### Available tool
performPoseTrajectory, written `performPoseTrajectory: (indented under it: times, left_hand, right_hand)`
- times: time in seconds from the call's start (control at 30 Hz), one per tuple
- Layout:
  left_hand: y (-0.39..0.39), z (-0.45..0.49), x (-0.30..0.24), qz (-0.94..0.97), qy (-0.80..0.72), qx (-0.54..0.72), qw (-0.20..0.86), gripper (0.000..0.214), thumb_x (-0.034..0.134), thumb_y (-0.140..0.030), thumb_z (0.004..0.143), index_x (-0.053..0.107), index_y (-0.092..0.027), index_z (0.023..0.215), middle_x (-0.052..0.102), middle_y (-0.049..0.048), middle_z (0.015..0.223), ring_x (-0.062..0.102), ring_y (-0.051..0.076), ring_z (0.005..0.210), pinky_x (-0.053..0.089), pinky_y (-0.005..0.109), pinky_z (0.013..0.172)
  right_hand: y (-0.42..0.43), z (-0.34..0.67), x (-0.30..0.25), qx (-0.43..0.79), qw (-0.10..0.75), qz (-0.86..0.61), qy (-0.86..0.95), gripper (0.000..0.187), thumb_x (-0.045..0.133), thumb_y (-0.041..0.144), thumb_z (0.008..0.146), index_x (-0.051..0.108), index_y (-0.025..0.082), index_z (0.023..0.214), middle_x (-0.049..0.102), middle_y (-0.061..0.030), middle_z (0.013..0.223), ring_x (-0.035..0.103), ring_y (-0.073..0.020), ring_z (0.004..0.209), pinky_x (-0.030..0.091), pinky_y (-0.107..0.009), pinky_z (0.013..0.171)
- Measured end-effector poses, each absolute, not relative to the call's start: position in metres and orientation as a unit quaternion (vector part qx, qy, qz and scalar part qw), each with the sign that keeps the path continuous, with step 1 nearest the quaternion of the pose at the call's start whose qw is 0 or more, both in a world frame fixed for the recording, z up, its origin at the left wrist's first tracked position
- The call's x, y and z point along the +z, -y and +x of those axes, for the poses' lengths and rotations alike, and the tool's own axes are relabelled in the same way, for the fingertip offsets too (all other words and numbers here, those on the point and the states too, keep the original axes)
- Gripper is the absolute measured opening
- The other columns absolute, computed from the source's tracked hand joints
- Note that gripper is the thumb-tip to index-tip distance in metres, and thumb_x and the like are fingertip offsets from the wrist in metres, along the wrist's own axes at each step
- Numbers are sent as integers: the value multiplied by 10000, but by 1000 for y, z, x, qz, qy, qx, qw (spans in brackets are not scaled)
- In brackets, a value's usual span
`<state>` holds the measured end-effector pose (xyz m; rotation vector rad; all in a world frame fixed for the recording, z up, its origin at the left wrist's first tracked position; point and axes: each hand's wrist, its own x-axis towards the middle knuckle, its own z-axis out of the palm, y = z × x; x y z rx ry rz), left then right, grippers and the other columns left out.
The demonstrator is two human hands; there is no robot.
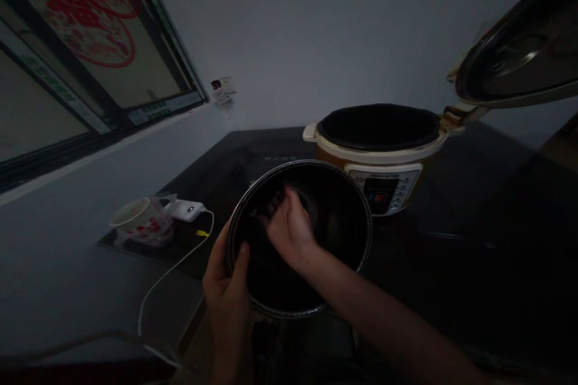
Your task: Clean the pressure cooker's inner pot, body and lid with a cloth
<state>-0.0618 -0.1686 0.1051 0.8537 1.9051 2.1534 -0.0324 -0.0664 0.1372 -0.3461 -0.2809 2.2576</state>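
A dark inner cooking pot (pixel 336 252) with a thin bright rim is held tilted, its mouth facing me. My left hand (pixel 230 277) grips the pot's left edge, thumb inside the rim and fingers around the outside. Reaching into the pot from the right, my right hand (pixel 291 225) has its fingers loosely bent and apart near the inner wall; shadow partly hides the fingertips. I make out nothing held in it. Behind the pot stands an electric pressure cooker (pixel 383 156) with a front button panel. Its lid (pixel 519 54) is raised on the right.
On the dark countertop (pixel 266 144), a bowl in a plastic bag (pixel 144 222) stands at the left beside a white plug block (pixel 187 210). Its white cable (pixel 176 261) hangs over the front edge. Wall sockets (pixel 221 90) and a window (pixel 90 42) are behind. The light is dim.
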Motion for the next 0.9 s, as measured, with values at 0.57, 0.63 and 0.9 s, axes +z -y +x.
performPoseTrajectory:
  times: [0.57,0.63,0.9]
  left_hand:
    - [170,-58,108,303,-647,696,68,431,668,-333,823,603,-320,1249,634,7,1274,555,239,1214,388,412,1073]
    - [171,-57,109,306,-650,693,65,431,664,-338,825,601,-317,1251,636,10,1267,561,237,1204,395,408,1067]
    - [169,-62,109,295,-701,649,18,473,629,-461,820,583,-315,1267,603,16,1322,521,246,1253,412,400,1053]
  right_hand:
    - [88,-23,139,915,380,-62,125,344,352,327,975,672,204,997,667,-8,1183,466,-144,1285,262,-397,1154]
    - [89,-20,140,911,381,-53,147,364,352,387,981,664,213,1052,643,-6,1230,436,-150,1312,252,-419,1159]
    - [127,1,115,823,372,-79,421,698,445,721,831,506,275,1365,423,-14,1465,272,-198,1413,152,-416,1195]
